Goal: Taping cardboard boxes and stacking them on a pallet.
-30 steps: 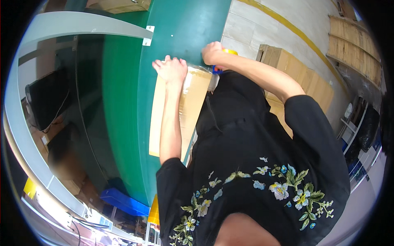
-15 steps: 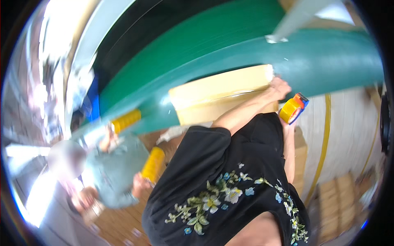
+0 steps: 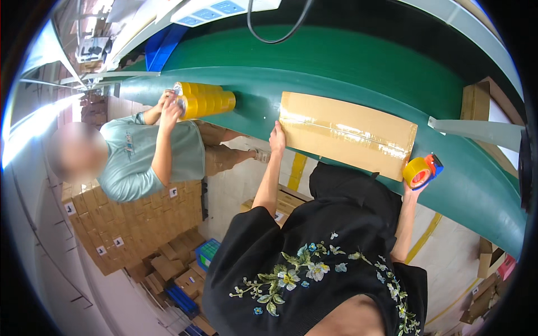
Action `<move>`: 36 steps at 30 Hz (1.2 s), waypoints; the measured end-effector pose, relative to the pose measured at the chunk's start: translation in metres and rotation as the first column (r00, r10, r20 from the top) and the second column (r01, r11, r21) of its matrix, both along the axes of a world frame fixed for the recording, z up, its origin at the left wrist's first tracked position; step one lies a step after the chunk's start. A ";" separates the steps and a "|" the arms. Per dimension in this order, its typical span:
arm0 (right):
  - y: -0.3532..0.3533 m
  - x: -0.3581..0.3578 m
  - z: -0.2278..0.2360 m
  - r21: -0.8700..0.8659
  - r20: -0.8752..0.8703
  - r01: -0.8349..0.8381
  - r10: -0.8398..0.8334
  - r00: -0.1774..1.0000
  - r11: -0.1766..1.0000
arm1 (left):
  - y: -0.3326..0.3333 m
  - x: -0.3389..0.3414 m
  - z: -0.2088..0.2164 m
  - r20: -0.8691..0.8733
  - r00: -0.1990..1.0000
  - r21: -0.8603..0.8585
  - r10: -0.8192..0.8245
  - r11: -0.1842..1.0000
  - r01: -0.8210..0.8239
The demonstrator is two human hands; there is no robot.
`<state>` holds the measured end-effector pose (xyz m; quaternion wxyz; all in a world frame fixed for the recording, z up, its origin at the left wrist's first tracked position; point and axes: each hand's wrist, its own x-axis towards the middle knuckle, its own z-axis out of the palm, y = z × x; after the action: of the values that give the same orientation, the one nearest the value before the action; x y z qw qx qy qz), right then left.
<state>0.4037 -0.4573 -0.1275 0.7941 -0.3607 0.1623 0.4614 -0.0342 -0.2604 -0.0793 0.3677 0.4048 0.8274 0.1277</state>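
Note:
A long cardboard box (image 3: 342,126) lies on the green work surface in front of me, with shiny clear tape along its middle seam and down its right end. My left hand (image 3: 277,138) grips the near left corner of the box, fingers against its end. At the box's right end, my right hand (image 3: 412,188) is wrapped round a tape dispenser (image 3: 423,171) with an orange and blue body and a yellow tape roll. The dispenser hides most of that hand's fingers.
To my left a co-worker (image 3: 151,151) holds stacked rows of yellow tape rolls (image 3: 207,102) at the green surface (image 3: 252,84). Stacked cartons (image 3: 134,218) stand behind them. A grey metal post (image 3: 476,130) rises beyond the dispenser, and a black cable (image 3: 274,40) hangs above.
My left hand has gone from the box's right end to its left end. The view has turned. The co-worker's two rows of tape rolls, formerly apart, are now together.

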 end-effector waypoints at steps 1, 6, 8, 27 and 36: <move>0.002 0.005 0.013 0.005 -0.072 0.073 -0.073 0.995 0.997 | -0.003 0.016 0.012 0.059 0.997 0.049 0.046 0.998 -0.049; -0.003 0.038 0.078 -0.130 -0.134 0.206 -0.223 0.966 0.970 | -0.014 0.047 0.000 -0.030 0.990 -0.005 -0.136 0.991 0.136; -0.011 0.067 0.092 0.178 0.558 -0.340 0.190 0.808 0.923 | -0.019 0.078 0.015 0.040 0.971 -0.050 -0.236 0.970 0.238; 0.093 -0.175 0.195 -0.568 0.674 -0.458 0.706 0.220 0.684 | 0.019 0.095 0.131 0.842 0.429 0.044 -0.326 0.836 0.547; 0.080 -0.238 0.185 -0.870 0.478 -0.117 0.878 0.038 0.479 | 0.184 0.090 0.065 0.537 0.372 0.175 -0.758 0.531 0.829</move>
<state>0.1660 -0.3773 0.0572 0.3028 -0.8217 -0.3397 0.3431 0.0559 -0.0765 -0.0147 0.6291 0.6720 0.3907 -0.0057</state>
